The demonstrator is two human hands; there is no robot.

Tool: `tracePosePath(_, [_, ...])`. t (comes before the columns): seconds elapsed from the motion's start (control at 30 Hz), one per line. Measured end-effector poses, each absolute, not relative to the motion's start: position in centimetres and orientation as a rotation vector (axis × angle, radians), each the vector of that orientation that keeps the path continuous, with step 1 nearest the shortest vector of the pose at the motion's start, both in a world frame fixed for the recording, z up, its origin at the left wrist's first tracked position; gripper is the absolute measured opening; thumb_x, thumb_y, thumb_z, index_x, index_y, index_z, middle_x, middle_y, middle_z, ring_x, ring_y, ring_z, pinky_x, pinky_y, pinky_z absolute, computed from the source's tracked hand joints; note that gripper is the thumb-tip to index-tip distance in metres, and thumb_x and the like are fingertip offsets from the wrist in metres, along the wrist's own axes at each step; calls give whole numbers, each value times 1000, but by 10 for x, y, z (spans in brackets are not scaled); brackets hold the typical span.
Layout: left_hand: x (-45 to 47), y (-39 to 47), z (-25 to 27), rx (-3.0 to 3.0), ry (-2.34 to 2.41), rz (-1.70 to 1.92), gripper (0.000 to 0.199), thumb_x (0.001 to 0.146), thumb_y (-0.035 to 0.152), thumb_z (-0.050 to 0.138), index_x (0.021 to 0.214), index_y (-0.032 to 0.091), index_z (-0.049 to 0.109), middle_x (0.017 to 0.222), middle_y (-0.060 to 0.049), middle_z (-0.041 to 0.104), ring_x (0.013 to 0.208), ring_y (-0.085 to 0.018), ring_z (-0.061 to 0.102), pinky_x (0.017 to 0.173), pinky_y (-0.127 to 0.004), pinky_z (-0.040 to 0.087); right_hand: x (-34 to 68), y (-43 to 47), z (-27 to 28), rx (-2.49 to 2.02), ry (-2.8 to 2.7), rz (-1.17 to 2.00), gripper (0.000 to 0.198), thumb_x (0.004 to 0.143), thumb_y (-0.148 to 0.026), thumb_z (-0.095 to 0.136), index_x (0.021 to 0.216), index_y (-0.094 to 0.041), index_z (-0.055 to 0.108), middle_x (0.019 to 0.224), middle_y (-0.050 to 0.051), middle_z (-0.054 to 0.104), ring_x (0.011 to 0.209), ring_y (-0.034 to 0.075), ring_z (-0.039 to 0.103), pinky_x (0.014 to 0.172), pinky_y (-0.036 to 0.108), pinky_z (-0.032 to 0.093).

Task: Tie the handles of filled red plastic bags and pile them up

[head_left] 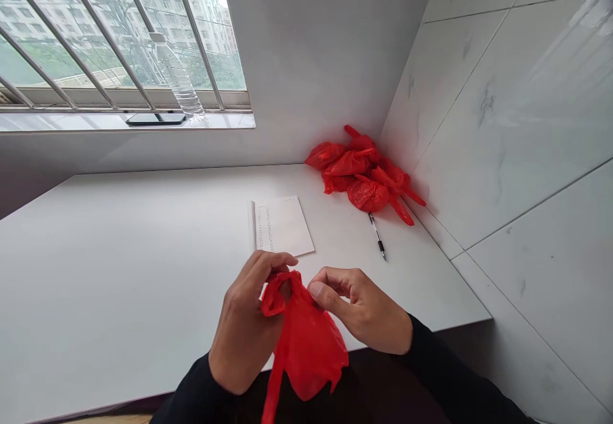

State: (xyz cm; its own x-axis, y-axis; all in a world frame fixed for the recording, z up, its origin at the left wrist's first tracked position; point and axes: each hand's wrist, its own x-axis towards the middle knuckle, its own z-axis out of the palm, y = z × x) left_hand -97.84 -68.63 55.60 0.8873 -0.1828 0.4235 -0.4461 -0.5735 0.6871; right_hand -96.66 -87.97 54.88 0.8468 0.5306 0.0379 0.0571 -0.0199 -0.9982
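Observation:
A red plastic bag [313,347] hangs between my hands over the front edge of the white table, with one long strip of it dangling down. My left hand [249,322] is at the bag's gathered, looped top, its fingers curled around the loop. On the other side, my right hand [364,306] pinches the bag's upper edge between thumb and forefinger. The fingertips of my left hand are partly hidden behind the plastic. What the bag contains, if anything, cannot be made out.
An open notebook [282,226] with written columns lies just beyond my hands. A pen [377,237] rests near a heap of knotted red bags [359,168] in the back right corner. On the sill of the barred window stand a clear bottle [179,79] and a dark flat object [156,119].

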Motion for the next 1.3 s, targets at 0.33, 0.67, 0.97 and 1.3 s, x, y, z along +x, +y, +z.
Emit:
tracePosePath(0.33, [-980, -685, 563, 2223, -591, 511, 21, 88, 3, 53, 91, 23, 44, 96, 0, 52, 85, -11, 53, 68, -21, 46, -961, -881, 540, -1544, -464, 379, 17, 98, -33, 58, 104, -19, 64, 78, -1, 59, 74, 13, 54, 75, 30, 46])
tracePosePath(0.67, [-985, -675, 561, 2278, -544, 362, 14, 92, 13, 60, 96, 26, 56, 88, 3, 60, 77, -10, 56, 65, -20, 45, -965, -881, 542, -1555, -378, 217, 8, 97, -24, 55, 94, -20, 61, 91, -1, 62, 83, 14, 58, 82, 31, 47])
tracePosePath(0.97, [-985, -672, 561, 2307, -509, 322, 8, 91, 19, 62, 87, 23, 57, 73, 4, 61, 63, -10, 54, 56, -20, 43, -959, -887, 546, -1285, -303, 263, 13, 91, -26, 64, 101, -21, 61, 82, -2, 53, 76, 14, 52, 72, 28, 41])
tracePosePath(1.3, [-1000, -632, 554, 2487, -562, 99, 26, 97, 28, 48, 72, 22, 44, 64, 2, 49, 57, -12, 38, 44, -21, 31, -949, -922, 523, -1565, -171, 180, 21, 94, -39, 63, 96, -22, 51, 56, -10, 31, 50, 9, 22, 49, 24, 19])
